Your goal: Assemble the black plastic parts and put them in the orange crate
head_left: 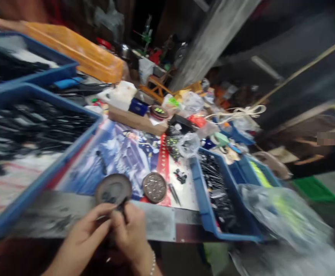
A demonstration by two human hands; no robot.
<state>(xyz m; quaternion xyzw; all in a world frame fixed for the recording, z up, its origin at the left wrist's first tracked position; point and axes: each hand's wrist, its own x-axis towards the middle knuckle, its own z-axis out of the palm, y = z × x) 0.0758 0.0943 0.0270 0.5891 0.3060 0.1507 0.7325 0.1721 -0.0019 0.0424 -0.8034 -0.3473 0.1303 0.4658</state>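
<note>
My left hand (91,226) and my right hand (131,226) meet at the front edge of the workbench. Their fingers are pinched together around a small dark part (121,209), too blurred and covered to name. Just beyond the fingertips sits a round dark dish (114,186) with some small black pieces in it. Right of it stands a round tin (154,187) full of small shiny metal pieces. A slim pointed metal tool (174,194) lies beside the tin, and a little heap of black pieces (180,175) is behind it.
A large blue tray (45,90) of long black parts fills the left side. On the right are a blue bin (197,188) of black parts and a clear plastic bag (288,214). An orange crate (78,50) and a cardboard strip (138,120) stand behind. A printed poster (121,149) covers the bench.
</note>
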